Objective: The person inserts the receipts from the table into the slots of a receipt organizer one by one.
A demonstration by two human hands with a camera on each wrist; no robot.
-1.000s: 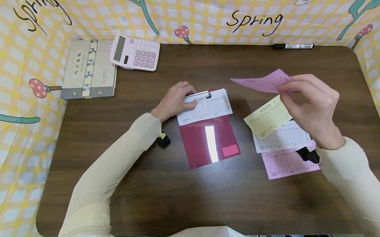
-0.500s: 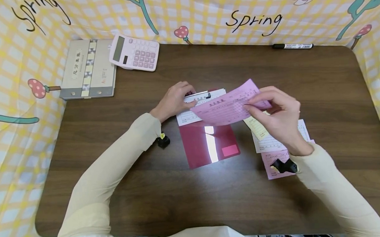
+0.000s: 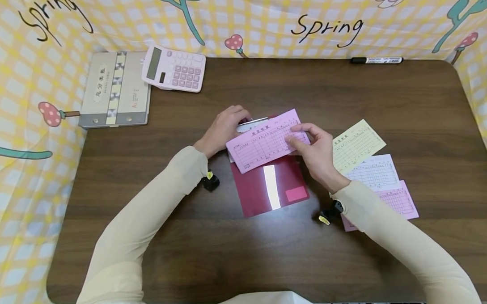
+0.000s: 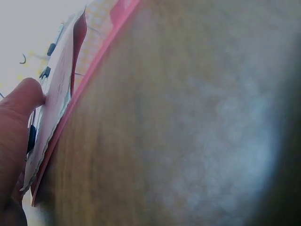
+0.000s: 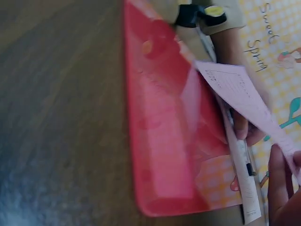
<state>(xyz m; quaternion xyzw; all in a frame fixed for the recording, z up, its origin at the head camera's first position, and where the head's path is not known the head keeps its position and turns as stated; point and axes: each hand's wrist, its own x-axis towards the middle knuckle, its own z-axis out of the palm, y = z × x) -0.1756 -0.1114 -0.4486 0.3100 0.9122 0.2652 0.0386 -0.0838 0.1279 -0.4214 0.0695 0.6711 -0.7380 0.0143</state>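
At the middle of the table lies a dark red clipboard folder (image 3: 261, 191) with a metal clip (image 3: 260, 120) along its top edge. My left hand (image 3: 226, 128) grips the clip's left end, thumb on top, as the left wrist view also shows the thumb (image 4: 27, 94) against it. A white printed form (image 5: 247, 188) lies under the clip. Between thumb and fingers, my right hand (image 3: 317, 151) pinches the right edge of a pink printed form (image 3: 263, 142). This form slants over the white one and hides most of it; in the right wrist view it is raised above the clipboard folder.
Right of the clipboard folder lie overlapping forms: yellow (image 3: 360, 143), white (image 3: 375, 170) and pink (image 3: 400, 200), partly behind my right sleeve. A pink calculator (image 3: 192, 60) leans on a grey notebook (image 3: 92, 85) at back left. A black marker (image 3: 381, 60) lies at the back edge.
My right hand has carried the pink form from above the loose forms leftward and down over the clipboard folder. The left hand has stayed at the clip.
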